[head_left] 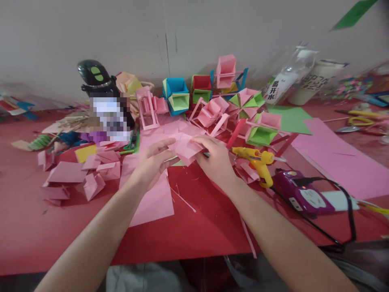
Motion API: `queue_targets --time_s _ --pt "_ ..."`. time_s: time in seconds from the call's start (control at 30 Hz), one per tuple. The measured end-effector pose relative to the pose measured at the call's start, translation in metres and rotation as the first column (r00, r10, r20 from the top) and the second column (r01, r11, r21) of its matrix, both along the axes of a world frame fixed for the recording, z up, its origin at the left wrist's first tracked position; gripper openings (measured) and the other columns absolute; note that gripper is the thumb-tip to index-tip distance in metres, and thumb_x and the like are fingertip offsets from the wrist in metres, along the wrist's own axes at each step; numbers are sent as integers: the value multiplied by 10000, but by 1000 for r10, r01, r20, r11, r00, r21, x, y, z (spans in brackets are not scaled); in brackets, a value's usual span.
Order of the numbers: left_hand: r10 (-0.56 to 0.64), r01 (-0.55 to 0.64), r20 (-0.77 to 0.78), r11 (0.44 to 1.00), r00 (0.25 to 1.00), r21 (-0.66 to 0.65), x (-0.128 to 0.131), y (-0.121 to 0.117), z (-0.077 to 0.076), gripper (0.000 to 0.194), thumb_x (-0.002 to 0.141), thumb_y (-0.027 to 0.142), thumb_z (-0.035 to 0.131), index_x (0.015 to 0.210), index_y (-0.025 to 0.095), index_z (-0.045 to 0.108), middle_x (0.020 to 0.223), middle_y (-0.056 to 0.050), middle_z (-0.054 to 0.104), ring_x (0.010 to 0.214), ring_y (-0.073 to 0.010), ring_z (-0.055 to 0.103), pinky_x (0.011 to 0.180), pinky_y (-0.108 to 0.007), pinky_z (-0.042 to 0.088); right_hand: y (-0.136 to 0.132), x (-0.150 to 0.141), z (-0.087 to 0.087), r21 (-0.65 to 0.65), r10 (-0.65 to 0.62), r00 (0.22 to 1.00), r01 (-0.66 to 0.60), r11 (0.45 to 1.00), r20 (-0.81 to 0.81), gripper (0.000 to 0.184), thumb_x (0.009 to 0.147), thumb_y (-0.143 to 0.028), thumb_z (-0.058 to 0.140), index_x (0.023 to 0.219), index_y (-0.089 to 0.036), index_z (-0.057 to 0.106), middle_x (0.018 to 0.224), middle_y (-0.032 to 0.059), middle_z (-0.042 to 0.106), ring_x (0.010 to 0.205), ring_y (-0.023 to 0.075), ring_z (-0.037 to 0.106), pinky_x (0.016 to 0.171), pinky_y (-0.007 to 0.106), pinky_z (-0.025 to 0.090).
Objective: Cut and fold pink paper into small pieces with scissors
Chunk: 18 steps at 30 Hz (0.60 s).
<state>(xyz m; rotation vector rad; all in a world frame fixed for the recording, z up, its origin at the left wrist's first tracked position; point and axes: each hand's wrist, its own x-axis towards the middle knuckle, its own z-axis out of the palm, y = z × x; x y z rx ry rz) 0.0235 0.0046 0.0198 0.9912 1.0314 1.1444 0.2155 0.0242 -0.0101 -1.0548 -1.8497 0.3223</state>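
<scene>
A folded piece of pink paper (186, 148) is between my two hands, above the middle of the red table. My right hand (216, 161) pinches its right side, with the thumb in front. At its left edge, my left hand (156, 159) grips it with the fingertips, the fingers slightly bent. Flat pink sheets (152, 202) lie below and behind my left hand. Right of my right hand rests a yellow glue gun (257, 160). Several folded pink paper pieces (94, 184) are heaped to the left.
Folded paper models (176, 95) line the wall. A phone (111, 117) leans on a black stand (95, 75). On the right are a purple power strip (306, 192) with a black cable, scissors (355, 125), a plastic bottle (285, 77) and a cup (316, 81). A box cutter (133, 138) lies beside the phone.
</scene>
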Motion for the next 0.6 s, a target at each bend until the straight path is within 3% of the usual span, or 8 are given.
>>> queue_targets --time_s 0.1,0.3,0.37,0.47,0.53,0.6 --pt "19 -19 -2 1000 1000 11 0 1 -1 339 763 259 743 1070 125 698 954 -79 710 960 -206 689 927 -389 567 1 2 0 -9 -6 998 5 1000 -67 408 744 11 512 1033 -227 675 1108 67 732 1069 240 670 956 419 516" --pt "83 -48 -201 984 976 172 -2 5 -12 248 751 307 782 931 164 689 880 -34 692 802 -143 657 755 -290 563 1 3 1 -104 39 978 -62 993 -207 353 802 -38 490 1037 -221 681 1114 57 732 1067 221 670 954 401 513" --pt "93 -58 -194 982 977 177 -3 5 -13 335 725 277 804 983 175 617 811 5 642 738 -125 647 715 -282 564 1 3 3 -131 40 972 -72 989 -230 322 814 -57 496 1018 -218 686 1092 55 734 1041 219 673 932 395 517" --pt "106 -84 -172 988 979 133 -4 3 -9 633 637 198 851 1160 208 494 896 21 614 703 -114 655 677 -283 576 1 4 7 -188 49 956 -107 976 -289 277 812 -82 528 995 -211 692 1058 56 733 1012 217 675 896 382 522" --pt "66 -49 -166 993 984 105 -4 1 -5 784 608 165 854 1270 222 436 947 9 632 688 -116 664 671 -290 584 1 4 9 -208 69 941 -144 967 -331 277 799 -86 542 997 -206 693 1063 60 729 1017 214 670 884 372 520" --pt "3 15 -182 995 983 98 -4 0 -3 796 630 166 828 1318 221 434 914 7 661 669 -128 672 671 -301 585 2 3 9 -228 70 931 -160 960 -358 293 776 -85 554 1010 -203 686 1070 62 722 982 204 666 852 359 520"
